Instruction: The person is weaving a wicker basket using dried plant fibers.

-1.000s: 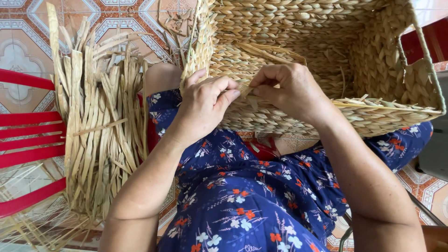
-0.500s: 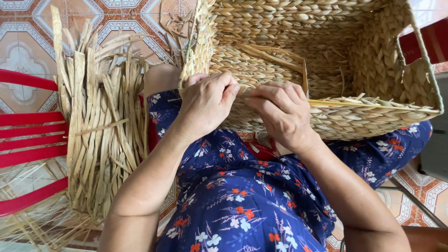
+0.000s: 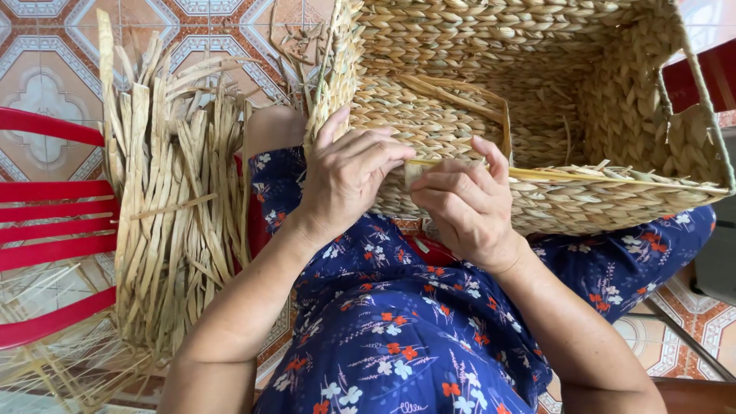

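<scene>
Left hand (image 3: 349,180) and right hand (image 3: 460,203) both pinch a flat straw strand (image 3: 537,175) along the near rim of the woven basket (image 3: 613,203) on the lap; keeping it taut and flat should seat it snugly.

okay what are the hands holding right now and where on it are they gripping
Both the left hand and the right hand pinch a flat dried fibre strand at its near end, against the near rim of the woven basket.

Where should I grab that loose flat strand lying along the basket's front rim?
Pinch the strand near its left end, where both hands already meet it. It lies flat along the basket rim, so come from above and the front.
</scene>
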